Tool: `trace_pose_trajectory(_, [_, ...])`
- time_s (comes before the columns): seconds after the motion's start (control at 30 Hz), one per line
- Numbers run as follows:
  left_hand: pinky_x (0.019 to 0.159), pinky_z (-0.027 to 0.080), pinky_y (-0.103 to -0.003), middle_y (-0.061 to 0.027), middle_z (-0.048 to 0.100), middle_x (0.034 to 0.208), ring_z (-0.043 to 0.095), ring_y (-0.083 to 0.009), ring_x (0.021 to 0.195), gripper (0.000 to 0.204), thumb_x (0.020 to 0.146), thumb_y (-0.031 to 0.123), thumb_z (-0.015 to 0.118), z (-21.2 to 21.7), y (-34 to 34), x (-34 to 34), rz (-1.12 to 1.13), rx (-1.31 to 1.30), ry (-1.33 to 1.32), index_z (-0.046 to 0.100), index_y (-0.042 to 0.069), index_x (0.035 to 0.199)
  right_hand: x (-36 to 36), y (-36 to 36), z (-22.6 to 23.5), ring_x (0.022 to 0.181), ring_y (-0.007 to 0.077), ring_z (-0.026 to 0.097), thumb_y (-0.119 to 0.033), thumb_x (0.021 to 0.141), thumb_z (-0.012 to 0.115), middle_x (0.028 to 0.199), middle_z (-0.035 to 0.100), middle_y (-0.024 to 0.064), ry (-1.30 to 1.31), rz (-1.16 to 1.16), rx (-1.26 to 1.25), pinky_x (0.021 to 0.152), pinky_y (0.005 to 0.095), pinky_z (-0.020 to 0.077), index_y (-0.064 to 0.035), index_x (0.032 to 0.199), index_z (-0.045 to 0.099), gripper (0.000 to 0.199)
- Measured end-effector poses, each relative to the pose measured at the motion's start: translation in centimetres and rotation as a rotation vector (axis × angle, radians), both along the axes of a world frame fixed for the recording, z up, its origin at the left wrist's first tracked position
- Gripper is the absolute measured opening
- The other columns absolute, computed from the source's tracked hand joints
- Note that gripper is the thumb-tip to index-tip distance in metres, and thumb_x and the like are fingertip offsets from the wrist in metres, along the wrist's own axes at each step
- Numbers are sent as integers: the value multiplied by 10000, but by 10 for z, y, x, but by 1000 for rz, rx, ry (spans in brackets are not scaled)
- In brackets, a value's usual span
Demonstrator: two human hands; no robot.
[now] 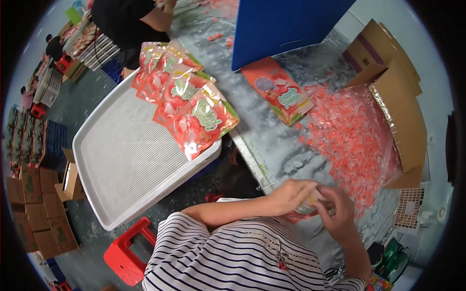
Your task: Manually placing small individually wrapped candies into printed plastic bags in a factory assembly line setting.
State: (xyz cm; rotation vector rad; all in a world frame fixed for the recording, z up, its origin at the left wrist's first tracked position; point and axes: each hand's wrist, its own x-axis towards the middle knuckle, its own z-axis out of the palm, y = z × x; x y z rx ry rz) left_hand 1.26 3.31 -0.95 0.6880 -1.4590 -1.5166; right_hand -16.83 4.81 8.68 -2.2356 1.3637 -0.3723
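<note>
Bench (286,150), grey and marbled, runs from near right to far centre, its pale edge facing left. Left of it: white tray (121,145), ribbed floor, raised rim, on a stack whose lower part is mostly hidden. Blue panel (286,29) stands on the bench at the far side. Open cardboard carton (405,121) at the right, flaps splayed, mouth toward the bench. Loose pile of small pink wrapped pieces (340,136) spreads left from the carton mouth, partly over clear plastic film; a few pieces sit apart from it. Red stool (127,252) on the floor, near left, beside the person's striped shirt (228,257). Overlapping row of pink printed pouches (194,111) covers the tray's far right part. Single flat pouch (276,89) of like colouring on the bench, between the blue panel and the pile, its near right corner close to the pieces. Left hand (291,196) and right hand (337,211) meet at the near bench edge, around a held pouch (305,209), largely hidden. Left fingers extended, lying together against its top; thumb grip cannot be told. Right fingers curled, thumb and forefinger pinching its upper edge.
</note>
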Motion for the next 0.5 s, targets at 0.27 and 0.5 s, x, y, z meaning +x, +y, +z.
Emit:
trace_pose_trajectory(0.27, [813,490,-252,-66,674,959,588,-89,882,440,1047,290,382,-7,-23,16,-16,254,47,584,-74,1189,-17,23,-104,808,49,566,-18,895,624,926,641,19,-861,-608,158,704,207,466,28,1065,605,178])
trace_pose_trajectory(0.5, [559,380,-246,14,524,713,424,-44,645,273,961,257,597,-20,-22,23,30,150,-234,623,-11,915,-15,19,-105,683,10,511,-60,912,629,770,621,-35,-790,-727,17,591,192,420,25,918,659,90])
